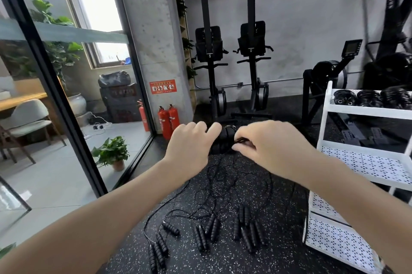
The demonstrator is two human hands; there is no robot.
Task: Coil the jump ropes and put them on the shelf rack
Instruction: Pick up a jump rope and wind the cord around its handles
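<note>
While you hold both hands out in front of you, your left hand (189, 146) curls round a pair of black handles (224, 141) of one jump rope. Your fingers wrap over the top of them, so that grip is closed on the handles. Your right hand (272, 148) is just beside the left one, and its fingertips (239, 136) pinch the thin black cord (243, 139) right where it meets the handles. That grip is closed tight on the cord. More of the cord hangs down below your hands in loose loops.

Below your hands, on the dark speckled floor (278, 249), lie more jump ropes (211, 229). Their black handles sit in pairs, close to each other, and their cords are tangled together under your hands.

To the right of your right hand stands the white shelf rack (365, 162). On its top shelf, higher than your hands, sit coiled ropes (367, 97) side by side.

To the left of your left hand, two red fire extinguishers (169, 121) stand by the wall.
</note>
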